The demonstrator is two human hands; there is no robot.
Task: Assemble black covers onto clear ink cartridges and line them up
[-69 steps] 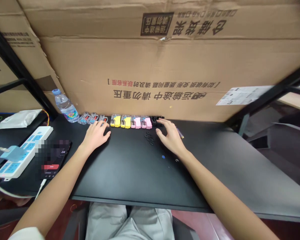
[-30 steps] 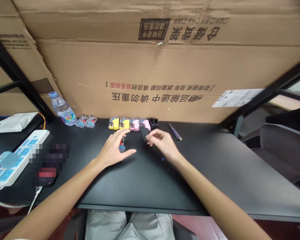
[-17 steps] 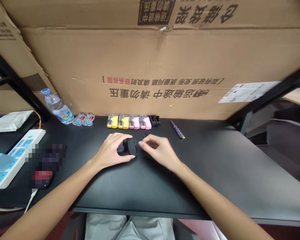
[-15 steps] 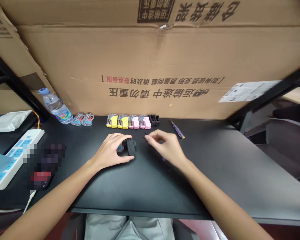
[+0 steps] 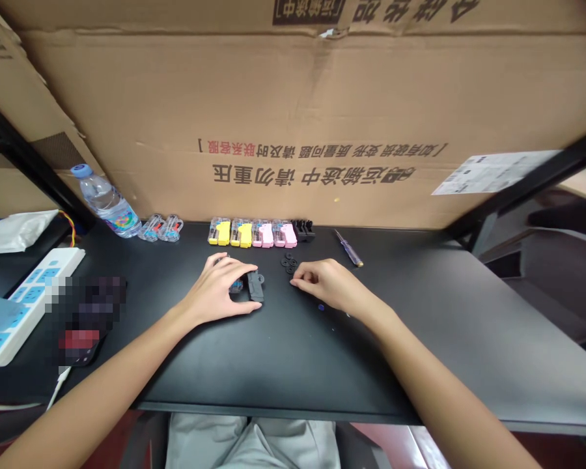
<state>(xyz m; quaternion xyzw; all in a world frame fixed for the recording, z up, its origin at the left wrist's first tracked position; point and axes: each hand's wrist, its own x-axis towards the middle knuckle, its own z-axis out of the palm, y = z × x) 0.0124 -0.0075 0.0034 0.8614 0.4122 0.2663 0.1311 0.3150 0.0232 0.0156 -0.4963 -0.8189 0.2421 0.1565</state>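
Note:
My left hand (image 5: 219,290) holds a dark grey plastic part with a small ring on its side (image 5: 256,286) upright between thumb and index finger. Behind it, partly under the palm, a clear and blue piece (image 5: 236,285) shows. My right hand (image 5: 325,283) is closed, thumb and fingertips pinched together just above the table; whatever is in the pinch is hidden. Several small black wheel-like rings (image 5: 289,262) lie right by those fingertips. A small blue round piece (image 5: 321,307) lies on the table beneath the right hand.
Along the back stand yellow toy pieces (image 5: 241,233), pink ones (image 5: 284,234), black parts (image 5: 303,230) and clear pieces (image 5: 170,228). A screwdriver (image 5: 349,249) lies to their right. At left are a water bottle (image 5: 108,200), power strip (image 5: 32,306) and phone (image 5: 92,326). A cardboard sheet (image 5: 273,91) walls the back.
My right hand has drawn back slightly from the black rings, uncovering them, and its fingers have closed more. My left hand keeps its hold on the grey part. The view has shifted slightly.

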